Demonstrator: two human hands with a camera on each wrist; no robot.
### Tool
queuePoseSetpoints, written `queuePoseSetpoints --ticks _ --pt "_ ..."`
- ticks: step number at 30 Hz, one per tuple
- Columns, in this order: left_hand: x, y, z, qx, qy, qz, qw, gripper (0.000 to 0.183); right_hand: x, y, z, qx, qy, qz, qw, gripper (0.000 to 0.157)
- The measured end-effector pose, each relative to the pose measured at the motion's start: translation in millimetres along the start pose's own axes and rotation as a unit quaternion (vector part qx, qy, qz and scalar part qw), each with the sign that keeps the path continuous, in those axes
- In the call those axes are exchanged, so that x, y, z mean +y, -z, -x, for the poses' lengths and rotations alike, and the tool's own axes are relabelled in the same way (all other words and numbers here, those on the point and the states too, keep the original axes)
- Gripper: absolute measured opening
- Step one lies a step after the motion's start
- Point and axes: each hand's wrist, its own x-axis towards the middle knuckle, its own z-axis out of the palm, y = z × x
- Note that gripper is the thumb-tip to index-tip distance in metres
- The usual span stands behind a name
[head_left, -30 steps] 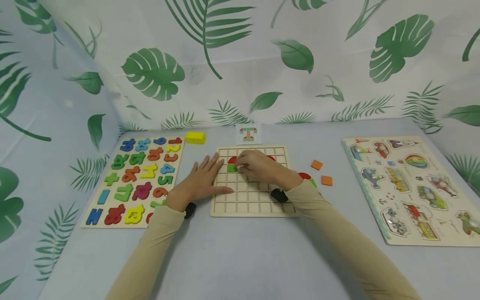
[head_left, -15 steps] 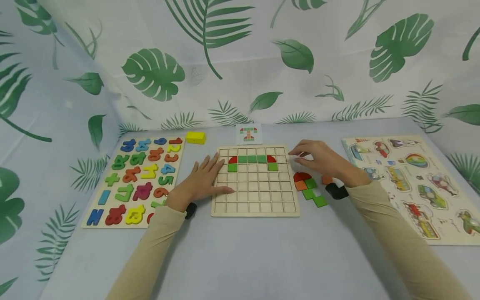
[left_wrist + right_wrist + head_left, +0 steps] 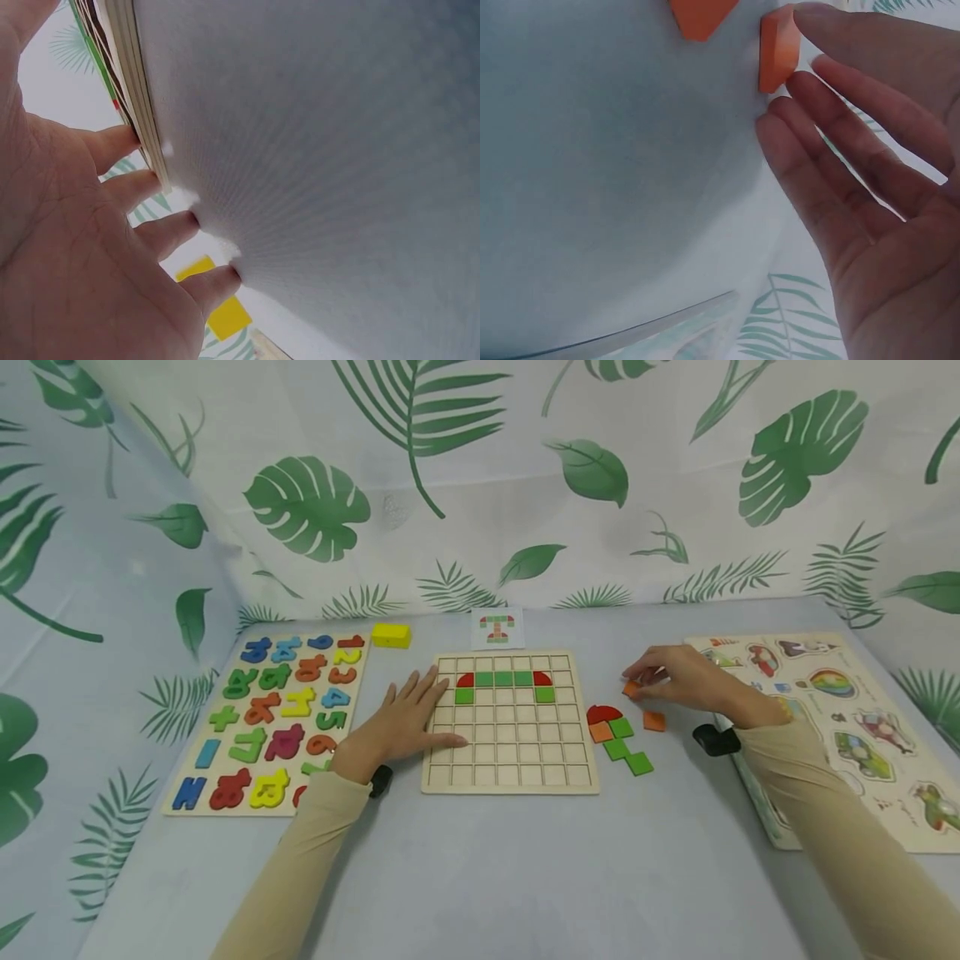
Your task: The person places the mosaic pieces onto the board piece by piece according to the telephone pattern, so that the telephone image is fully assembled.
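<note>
Your right hand (image 3: 678, 679) pinches the farthest orange tile (image 3: 632, 690), right of the grid board (image 3: 507, 733); your left hand (image 3: 397, 722) lies with fingers spread at the board's left edge. Picking up seems in hand; next calls for a secure lift leftward.

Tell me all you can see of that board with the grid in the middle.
The board looks like pale wood, squarish, ruled into small squares by thin lines. It lies flat on the table. Three green tiles sit in a row between two red round-cornered tiles, with another green tile below each red one. The left hand touches its left edge, thumb over the grid.
</note>
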Motion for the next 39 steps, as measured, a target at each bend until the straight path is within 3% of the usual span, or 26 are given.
queuePoseSetpoints --ticks 21,32,39 --pt "-2.0 -2.9 0.4 -0.003 0.004 0.002 1.0 0.104 4.1 3.0 -14.8 -0.063 -0.097 -0.033 0.993 0.021" --pt "-0.7 -2.2 -0.8 0.001 0.006 0.0 1.0 0.102 5.9 6.1 -15.5 -0.079 -0.084 -0.056 0.992 0.017" --pt "-1.4 -1.1 -1.5 -0.001 0.007 -0.006 1.0 0.103 3.2 3.5 -15.5 -0.062 -0.066 -0.043 0.995 0.016"
